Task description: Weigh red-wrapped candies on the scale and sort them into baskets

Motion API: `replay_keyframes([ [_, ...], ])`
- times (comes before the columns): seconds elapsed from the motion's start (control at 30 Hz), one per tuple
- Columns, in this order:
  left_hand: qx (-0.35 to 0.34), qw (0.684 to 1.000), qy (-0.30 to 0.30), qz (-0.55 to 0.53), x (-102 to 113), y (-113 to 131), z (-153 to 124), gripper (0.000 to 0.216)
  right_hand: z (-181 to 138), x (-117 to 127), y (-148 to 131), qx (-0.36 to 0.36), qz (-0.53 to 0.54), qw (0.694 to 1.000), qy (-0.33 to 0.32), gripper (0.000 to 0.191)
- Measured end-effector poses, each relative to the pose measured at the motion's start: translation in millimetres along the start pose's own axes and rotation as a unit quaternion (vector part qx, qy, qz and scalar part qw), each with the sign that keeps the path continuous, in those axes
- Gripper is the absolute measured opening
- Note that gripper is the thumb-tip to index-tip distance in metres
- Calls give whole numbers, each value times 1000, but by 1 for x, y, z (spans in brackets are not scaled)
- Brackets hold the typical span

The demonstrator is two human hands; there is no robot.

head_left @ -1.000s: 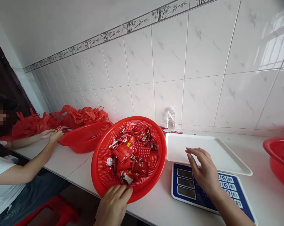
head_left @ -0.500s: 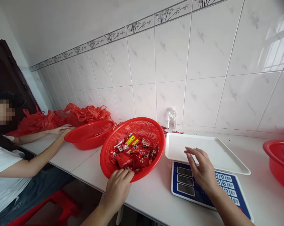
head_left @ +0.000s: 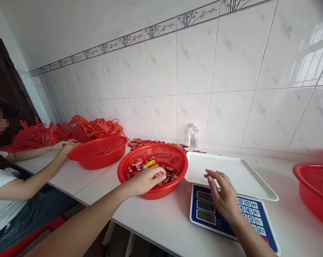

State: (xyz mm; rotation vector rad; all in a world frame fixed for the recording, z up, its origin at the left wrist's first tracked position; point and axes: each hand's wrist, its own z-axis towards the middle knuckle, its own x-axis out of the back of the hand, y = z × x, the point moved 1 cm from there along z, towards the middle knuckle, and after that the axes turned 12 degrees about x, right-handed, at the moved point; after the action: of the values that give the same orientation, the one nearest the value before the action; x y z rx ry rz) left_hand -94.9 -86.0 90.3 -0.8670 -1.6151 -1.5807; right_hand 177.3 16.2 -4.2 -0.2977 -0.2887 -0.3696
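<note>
Red mesh basket [head_left: 165, 151] of mostly red-wrapped sweets [head_left: 140, 167]; beside the basket, plain white tray [head_left: 239, 170], blue-faced scale [head_left: 247, 222], white bench [head_left: 161, 223].

One head-worn camera looks forward and down over the white counter [head_left: 164, 225] toward the tiled wall [head_left: 204, 71] at 12 o'clock. It sits close: red basket [head_left: 161, 192] just ahead, scale [head_left: 252, 214] at 5 o'clock, co-worker [head_left: 3, 200] at 9 o'clock.

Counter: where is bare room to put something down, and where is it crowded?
The white tray is bare, apart from the right hand over its near edge. Bare counter lies between the scale and the right basket. Crowded: the wall behind the middle basket, with candy packets and a bottle.
</note>
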Motion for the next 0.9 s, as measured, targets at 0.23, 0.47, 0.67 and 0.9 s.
replay_keyframes([
  [0.23, 23, 972, -109, 207, -3, -23, 86, 74, 0, -1, 0, -21, 23, 999, -10, 26],
  [0.47, 27, 968, -93, 230, -12, -35, 121, 37, 3, 1, -2, -26, 40, 999, -8, 24],
  [0.67, 48, 979, -34, 195, 7, -36, 129, 18, 2, 1, -1, -46, 51, 998, -11, 25],
  [0.9, 89, 985, 48, 138, 17, -34, 139, 47, 2, -2, 0, -57, 62, 996, -16, 27],
])
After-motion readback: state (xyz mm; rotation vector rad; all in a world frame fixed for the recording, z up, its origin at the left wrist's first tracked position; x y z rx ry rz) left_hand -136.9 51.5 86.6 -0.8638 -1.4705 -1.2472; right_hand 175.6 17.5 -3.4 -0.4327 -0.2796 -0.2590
